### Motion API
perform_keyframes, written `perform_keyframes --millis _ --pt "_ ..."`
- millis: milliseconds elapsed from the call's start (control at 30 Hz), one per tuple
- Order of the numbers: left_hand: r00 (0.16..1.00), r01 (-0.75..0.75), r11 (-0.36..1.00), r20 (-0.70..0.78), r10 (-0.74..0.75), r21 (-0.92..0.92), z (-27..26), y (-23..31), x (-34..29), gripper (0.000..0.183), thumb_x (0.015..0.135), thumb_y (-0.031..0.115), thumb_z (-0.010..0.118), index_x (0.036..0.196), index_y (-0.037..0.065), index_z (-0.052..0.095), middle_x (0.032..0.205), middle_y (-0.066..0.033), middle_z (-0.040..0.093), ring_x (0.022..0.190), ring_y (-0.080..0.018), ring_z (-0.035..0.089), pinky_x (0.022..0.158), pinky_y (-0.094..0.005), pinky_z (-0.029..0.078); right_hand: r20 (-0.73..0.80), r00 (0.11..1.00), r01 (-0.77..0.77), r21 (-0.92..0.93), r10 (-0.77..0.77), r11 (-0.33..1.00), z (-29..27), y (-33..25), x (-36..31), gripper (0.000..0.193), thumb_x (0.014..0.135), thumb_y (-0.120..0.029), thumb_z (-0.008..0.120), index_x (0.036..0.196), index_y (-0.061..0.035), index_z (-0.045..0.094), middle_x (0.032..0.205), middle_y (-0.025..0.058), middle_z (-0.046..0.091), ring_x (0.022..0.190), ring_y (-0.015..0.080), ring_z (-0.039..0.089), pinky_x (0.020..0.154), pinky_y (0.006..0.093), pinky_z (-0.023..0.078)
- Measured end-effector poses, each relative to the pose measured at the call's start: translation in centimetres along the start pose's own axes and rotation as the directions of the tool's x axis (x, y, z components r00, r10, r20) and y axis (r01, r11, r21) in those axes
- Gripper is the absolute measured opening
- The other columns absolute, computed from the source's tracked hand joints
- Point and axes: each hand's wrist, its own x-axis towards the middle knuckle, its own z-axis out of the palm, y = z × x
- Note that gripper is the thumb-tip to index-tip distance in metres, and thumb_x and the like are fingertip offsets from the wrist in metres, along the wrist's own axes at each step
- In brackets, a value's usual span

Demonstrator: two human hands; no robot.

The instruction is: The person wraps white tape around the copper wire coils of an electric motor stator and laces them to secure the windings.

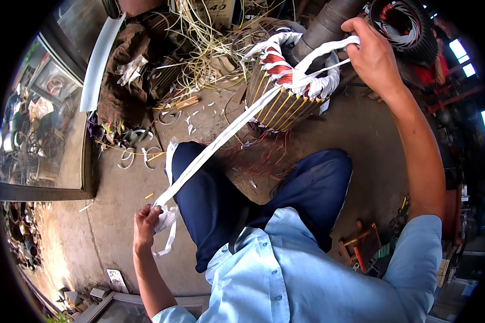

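Note:
A motor stator [285, 105] stands before my knees, its copper windings partly wrapped in white cloth tape. Yellow strips line its slots, and a thick dark shaft-like cylinder [328, 27] rises behind it. My left hand [146, 222], low at the left, is closed on the white tape [221, 141], which runs taut up to the stator's rim. Some loose tape hangs below that hand. Up at the right, my right hand [373, 54] pinches another length of the tape, a loop drawn from the winding beside the cylinder.
Tangled pale wire [199, 48] heaps at the back. Another stator [404, 29] lies at the far right. A glass-fronted cabinet [54, 118] stands left, near a dark patterned cloth [125, 81]. Red wire ends [261, 159] and paper scraps lie on the floor. A wooden piece [364, 245] is right of my knees.

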Motion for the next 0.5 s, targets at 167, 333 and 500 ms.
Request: perform_keyframes --millis 167,333,500 --pt "1.0 -0.016 0.999 0.0 0.016 0.036 0.2 0.2 1.2 0.029 0.092 0.029 0.066 0.076 0.004 0.063 0.056 0.0084 0.039 0.049 -0.0024 0.029 0.044 -0.0243 0.019 0.006 0.992 -0.121 -0.291 0.129 0.949 -2.1 0.1 0.1 0.02 0.079 -0.005 0.059 0.098 -0.0047 0.058 0.093 0.0136 0.066 0.087 0.0332 0.065 0.075 0.041 0.05" --pt "1.0 -0.002 1.0 0.01 0.001 0.016 -0.3 -0.5 1.5 0.029 0.091 0.03 0.066 0.076 0.005 0.063 0.057 0.0082 0.039 0.049 -0.0025 0.03 0.044 -0.0242 0.02 0.391 0.817 -0.332 -0.283 0.424 0.9 -4.1 0.2 -0.6 0.018 0.081 -0.018 0.06 0.081 0.0002 0.061 0.07 0.0118 0.063 0.066 0.0245 0.062 0.062 0.0367 0.047" --pt "0.999 0.053 0.998 0.008 -0.053 0.025 0.3 -0.4 0.9 0.03 0.091 0.031 0.066 0.076 0.006 0.063 0.057 0.0074 0.041 0.049 -0.0028 0.031 0.044 -0.0241 0.021 0.667 0.705 -0.538 0.281 0.241 0.795 -4.6 -1.6 -4.6 0.026 0.083 -0.021 0.061 0.088 0.0038 0.066 0.071 0.0039 0.058 0.068 0.0099 0.049 0.064 0.0303 0.041"
